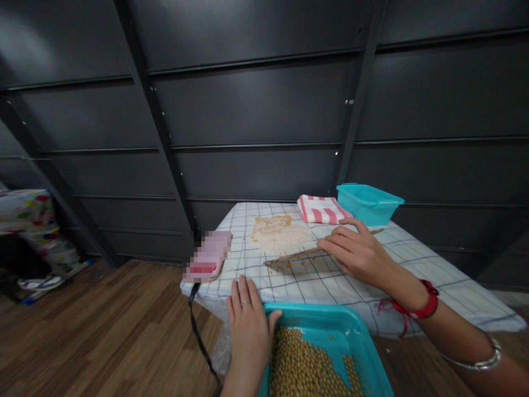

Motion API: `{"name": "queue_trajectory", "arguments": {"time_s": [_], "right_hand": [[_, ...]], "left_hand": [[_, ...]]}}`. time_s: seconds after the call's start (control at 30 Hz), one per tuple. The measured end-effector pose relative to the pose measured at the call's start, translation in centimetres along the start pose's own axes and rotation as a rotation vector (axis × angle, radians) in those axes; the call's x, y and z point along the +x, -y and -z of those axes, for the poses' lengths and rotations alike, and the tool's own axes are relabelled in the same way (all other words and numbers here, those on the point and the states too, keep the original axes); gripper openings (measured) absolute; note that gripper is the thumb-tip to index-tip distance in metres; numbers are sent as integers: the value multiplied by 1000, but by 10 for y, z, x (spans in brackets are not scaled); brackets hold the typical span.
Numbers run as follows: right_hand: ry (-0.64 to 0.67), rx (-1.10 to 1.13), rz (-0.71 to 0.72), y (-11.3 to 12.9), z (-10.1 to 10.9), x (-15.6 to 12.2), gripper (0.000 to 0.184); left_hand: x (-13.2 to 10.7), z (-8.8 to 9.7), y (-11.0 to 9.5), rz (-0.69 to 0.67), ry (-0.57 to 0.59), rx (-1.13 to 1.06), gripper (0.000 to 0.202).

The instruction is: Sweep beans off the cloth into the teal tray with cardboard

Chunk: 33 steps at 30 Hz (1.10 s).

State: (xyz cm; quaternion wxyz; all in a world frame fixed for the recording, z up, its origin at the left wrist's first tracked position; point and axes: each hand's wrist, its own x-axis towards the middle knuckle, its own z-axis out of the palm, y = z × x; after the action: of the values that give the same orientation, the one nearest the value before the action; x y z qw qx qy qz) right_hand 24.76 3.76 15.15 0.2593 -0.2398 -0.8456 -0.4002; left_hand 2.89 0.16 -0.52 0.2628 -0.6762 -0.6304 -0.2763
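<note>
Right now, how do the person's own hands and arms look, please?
The left hand wears a thin ring on one finger. Behind the right hand, the wrist carries a red bracelet with loose stringy ends, and farther up the forearm sits a shiny silver-coloured bangle. No gloves or sleeves show.

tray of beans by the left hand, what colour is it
The tray is turquoise, seen best in the head view.

We hold a stick (295, 256) in our right hand (359, 252), slanting over the checked cloth (343, 284) near pale grains (287, 238). Our left hand (250, 325) lies spread at the tray (322, 307), thumb by its rim, with beans (303, 364) inside. Beyond, a towel (323, 209) sits beside a bin (367, 207).
</note>
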Motion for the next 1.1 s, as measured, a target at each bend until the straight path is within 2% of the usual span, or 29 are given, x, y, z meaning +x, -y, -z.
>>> {"name": "queue_trajectory", "arguments": {"time_s": [0.27,0.57,0.73,1.1], "right_hand": [[-36,7,6,-1,5,-1,26],[14,21,15,1,3,-2,27],[-10,19,1,0,6,-2,28],[21,-27,33,-3,-5,-1,27]], "left_hand": [[1,-2,2,0,8,1,64],[1,-1,2,-2,20,2,65],[-1,-4,2,11,8,-3,65],[-2,-2,0,-2,-14,12,64]]}}
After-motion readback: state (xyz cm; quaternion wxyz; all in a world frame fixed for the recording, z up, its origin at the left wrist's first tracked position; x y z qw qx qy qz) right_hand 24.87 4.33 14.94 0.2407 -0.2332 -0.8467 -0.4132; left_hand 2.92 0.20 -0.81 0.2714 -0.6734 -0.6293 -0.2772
